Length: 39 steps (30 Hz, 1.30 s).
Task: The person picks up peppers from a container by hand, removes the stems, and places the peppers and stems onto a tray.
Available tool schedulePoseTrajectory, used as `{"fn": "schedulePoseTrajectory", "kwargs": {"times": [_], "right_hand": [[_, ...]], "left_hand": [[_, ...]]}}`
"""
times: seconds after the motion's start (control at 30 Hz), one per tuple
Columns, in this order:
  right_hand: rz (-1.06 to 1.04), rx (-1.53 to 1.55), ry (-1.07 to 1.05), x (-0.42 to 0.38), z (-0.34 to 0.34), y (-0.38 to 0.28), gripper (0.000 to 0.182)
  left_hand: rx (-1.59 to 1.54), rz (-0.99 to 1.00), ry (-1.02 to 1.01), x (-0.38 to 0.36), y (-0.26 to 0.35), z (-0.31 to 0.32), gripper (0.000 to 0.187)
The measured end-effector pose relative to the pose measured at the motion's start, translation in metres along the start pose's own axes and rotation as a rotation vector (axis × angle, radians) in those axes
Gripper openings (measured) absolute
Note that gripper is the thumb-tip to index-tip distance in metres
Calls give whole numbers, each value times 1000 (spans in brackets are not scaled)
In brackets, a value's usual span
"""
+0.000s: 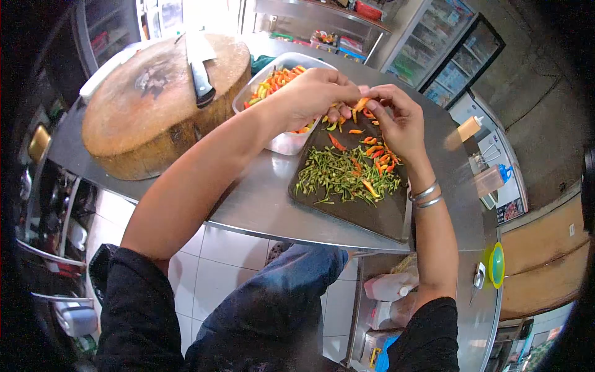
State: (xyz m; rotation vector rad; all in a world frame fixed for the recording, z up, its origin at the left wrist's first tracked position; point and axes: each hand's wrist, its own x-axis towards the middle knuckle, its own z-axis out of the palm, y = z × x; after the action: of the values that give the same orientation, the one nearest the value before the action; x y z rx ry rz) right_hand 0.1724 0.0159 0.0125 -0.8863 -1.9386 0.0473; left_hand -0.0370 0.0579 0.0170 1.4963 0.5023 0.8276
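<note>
In the upper middle of the frame, a small orange chilli [361, 105] is pinched by the right hand [403, 124]. The fingers of the left hand [316, 94] are curled beside it; their hold cannot be told. Above the flat black tray [378, 220] of thin green stems [328, 173], destemming seems in hand; gentle fingertip pulling is called for.

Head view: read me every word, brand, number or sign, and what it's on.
None can be read with certainty.
White unit at right: small marks, too blurred.
Dark printed panel at its lower end: too small.
Goods in the glass-fronted cabinet: too blurred.
Translucent plastic tub of red-and-yellow chillies: no lettering visible.
</note>
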Motion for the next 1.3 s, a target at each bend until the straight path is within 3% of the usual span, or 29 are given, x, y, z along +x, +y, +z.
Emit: {"fn": "schedulePoseTrajectory", "kwargs": {"times": [0.2,0.43,0.6,0.93,1.3], "right_hand": [[148,-57,-10,-5,4,-3,12],[209,39,-36,-7,5,3,10],[347,445,-125,-10,8,6,8],[270,443,-199,-9,3,7,8],[342,453,-245,-10,3,11,11]], "left_hand": [[2,32,20,-1,-3,-1,19],[135,36,-37,-9,7,5,24],[66,33,-101,-1,-2,-2,23],[70,0,-154,-2,1,-2,28],[72,-6,-131,-4,2,0,32]]}}
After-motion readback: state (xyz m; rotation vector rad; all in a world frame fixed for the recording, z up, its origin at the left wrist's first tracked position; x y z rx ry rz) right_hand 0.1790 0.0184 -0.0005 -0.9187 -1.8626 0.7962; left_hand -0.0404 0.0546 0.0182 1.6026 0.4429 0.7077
